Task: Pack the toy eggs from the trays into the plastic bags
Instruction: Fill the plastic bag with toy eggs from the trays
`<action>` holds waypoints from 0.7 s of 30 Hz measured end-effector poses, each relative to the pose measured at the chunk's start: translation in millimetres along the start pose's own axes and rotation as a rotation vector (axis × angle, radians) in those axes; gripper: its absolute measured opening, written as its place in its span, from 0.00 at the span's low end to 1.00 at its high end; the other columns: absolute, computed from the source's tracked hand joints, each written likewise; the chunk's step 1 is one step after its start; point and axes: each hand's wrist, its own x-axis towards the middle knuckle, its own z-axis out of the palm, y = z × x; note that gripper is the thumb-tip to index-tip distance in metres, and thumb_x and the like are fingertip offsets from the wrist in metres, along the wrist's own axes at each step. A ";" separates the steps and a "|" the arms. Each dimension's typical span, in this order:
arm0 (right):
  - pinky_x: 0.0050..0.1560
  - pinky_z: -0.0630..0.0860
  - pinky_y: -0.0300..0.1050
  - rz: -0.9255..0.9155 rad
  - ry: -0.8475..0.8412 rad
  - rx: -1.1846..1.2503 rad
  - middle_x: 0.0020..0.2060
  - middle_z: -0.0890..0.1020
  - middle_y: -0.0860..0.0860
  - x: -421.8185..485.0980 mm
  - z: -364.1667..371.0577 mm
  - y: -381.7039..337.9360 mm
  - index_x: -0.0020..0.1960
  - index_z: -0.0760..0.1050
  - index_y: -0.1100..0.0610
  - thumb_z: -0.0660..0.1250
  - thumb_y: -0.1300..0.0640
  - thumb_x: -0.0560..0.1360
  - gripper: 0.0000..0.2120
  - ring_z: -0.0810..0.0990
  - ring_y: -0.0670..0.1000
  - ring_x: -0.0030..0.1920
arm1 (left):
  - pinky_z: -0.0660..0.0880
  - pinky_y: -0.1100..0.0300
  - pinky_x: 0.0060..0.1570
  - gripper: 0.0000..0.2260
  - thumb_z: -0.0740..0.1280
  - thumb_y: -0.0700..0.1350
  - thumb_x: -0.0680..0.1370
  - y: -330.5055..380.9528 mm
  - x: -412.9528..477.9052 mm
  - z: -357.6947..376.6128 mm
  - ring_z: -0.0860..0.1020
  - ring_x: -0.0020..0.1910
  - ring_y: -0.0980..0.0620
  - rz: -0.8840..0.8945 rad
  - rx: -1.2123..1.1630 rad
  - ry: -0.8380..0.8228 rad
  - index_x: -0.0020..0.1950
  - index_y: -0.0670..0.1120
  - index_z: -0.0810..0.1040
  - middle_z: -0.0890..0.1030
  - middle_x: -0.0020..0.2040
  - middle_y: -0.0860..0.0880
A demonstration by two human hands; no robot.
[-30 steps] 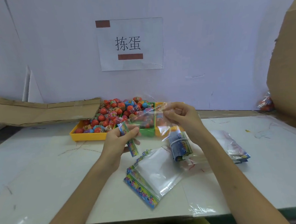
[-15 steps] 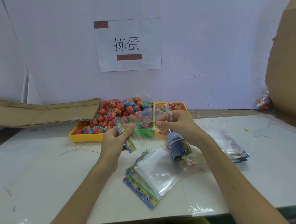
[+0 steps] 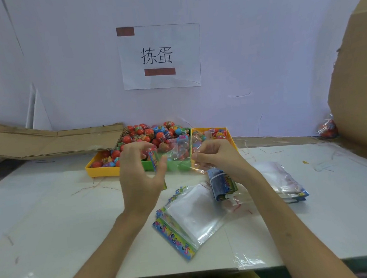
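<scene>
Clear plastic bag (image 3: 177, 155): you are holding it in the air between your two hands, in front of the trays, its printed strip toward your left hand.

Right hand (image 3: 219, 158): you are pinching the bag's right edge with curled fingers.

Left hand (image 3: 140, 173): blurred; your fingers are spreading loosely around the bag's printed end, thumb near the strip. Whether you are actually gripping it, one cannot tell.

Toy eggs (image 3: 151, 134): mostly red, some blue, lying heaped in the left yellow tray (image 3: 100, 170) and the green tray (image 3: 147, 165); a few more are sitting in the right yellow tray (image 3: 229, 134). The three trays are standing side by side at the back of the desk (image 3: 53, 211).

Flat empty bags (image 3: 187, 220): lying in a small stack on the desk below your hands.

Banded bundle of bags (image 3: 221, 186): resting just beside your right wrist.

Second pile of bags (image 3: 284, 180): lying further right.

Paper sign (image 3: 159, 56): hanging on the wall behind the trays.

Cardboard sheet (image 3: 49, 140): leaning at the left.
</scene>
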 end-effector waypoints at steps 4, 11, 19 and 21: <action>0.40 0.81 0.40 0.034 -0.160 -0.054 0.36 0.86 0.56 -3.4 7.1 -0.2 0.43 0.85 0.56 0.75 0.56 0.76 0.04 0.84 0.50 0.35 | 0.76 0.52 0.51 0.16 0.71 0.46 0.76 5.9 -10.1 10.6 0.74 0.53 0.50 0.262 0.066 -0.290 0.64 0.47 0.79 0.75 0.55 0.49; 0.35 0.79 0.38 0.073 -0.267 -0.137 0.33 0.85 0.54 -6.5 7.3 -1.9 0.44 0.84 0.59 0.75 0.51 0.75 0.10 0.82 0.48 0.31 | 0.76 0.60 0.31 0.23 0.66 0.49 0.79 7.6 -12.4 8.3 0.72 0.38 0.56 0.260 -0.007 -0.437 0.75 0.56 0.70 0.73 0.52 0.54; 0.40 0.81 0.42 0.121 -0.293 -0.134 0.39 0.86 0.56 -8.6 7.3 -6.6 0.51 0.83 0.60 0.72 0.54 0.79 0.08 0.84 0.50 0.36 | 0.75 0.67 0.32 0.17 0.72 0.40 0.77 6.9 -12.8 8.3 0.75 0.32 0.57 0.196 -0.009 -0.481 0.64 0.52 0.80 0.78 0.46 0.60; 0.43 0.82 0.43 0.131 -0.298 -0.127 0.40 0.86 0.56 -8.5 7.5 -7.4 0.52 0.83 0.60 0.70 0.54 0.80 0.09 0.85 0.51 0.38 | 0.73 0.69 0.32 0.16 0.73 0.39 0.76 5.6 -11.6 7.0 0.75 0.33 0.58 0.170 0.012 -0.473 0.63 0.52 0.81 0.78 0.44 0.60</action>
